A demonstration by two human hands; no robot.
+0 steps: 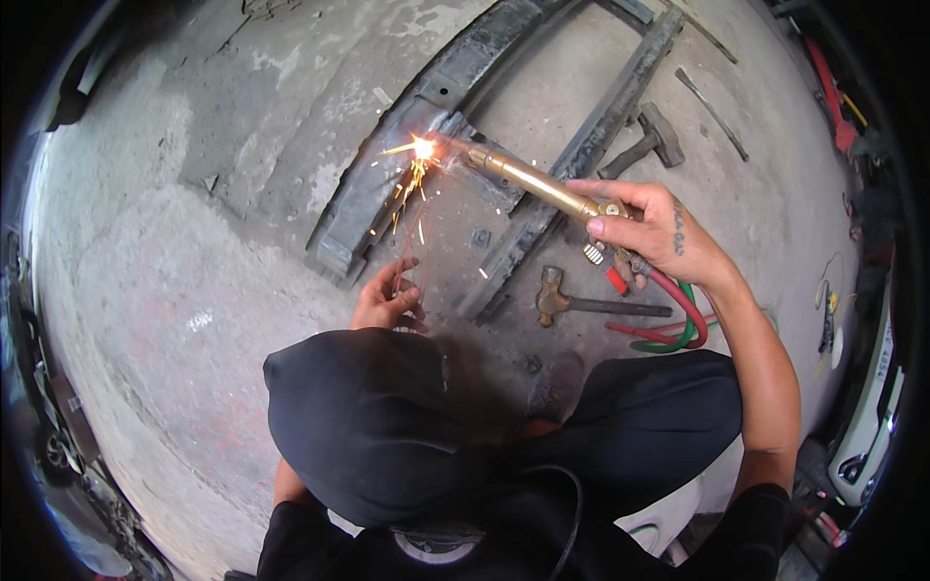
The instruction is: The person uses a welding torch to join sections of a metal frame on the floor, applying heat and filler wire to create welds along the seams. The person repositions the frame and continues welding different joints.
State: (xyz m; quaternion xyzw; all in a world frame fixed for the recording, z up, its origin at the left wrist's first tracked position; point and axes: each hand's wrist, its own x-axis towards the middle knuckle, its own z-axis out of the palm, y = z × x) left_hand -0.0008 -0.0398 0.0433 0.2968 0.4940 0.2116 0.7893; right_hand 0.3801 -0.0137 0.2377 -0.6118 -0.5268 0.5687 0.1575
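Observation:
My right hand (654,232) is wrapped around the valve end of a brass gas torch (538,182), its thumb and forefinger along the body. Red and green hoses (690,308) trail from the torch. The tip points left at a dark steel frame (373,169), where a bright glow and orange sparks (418,165) burst at the joint of the curved beam and a short bracket. Below the sparks, my left hand (389,298) pinches a thin reddish filler wire (410,237). The wire rises toward the glow; its upper end is lost in the sparks.
The frame's straight rail (591,145) crosses the concrete floor. Right of it lie a sledgehammer (647,142) and a thin metal bar (712,114). A second hammer (554,296) lies near my knee. A white car front (867,416) stands at the right edge.

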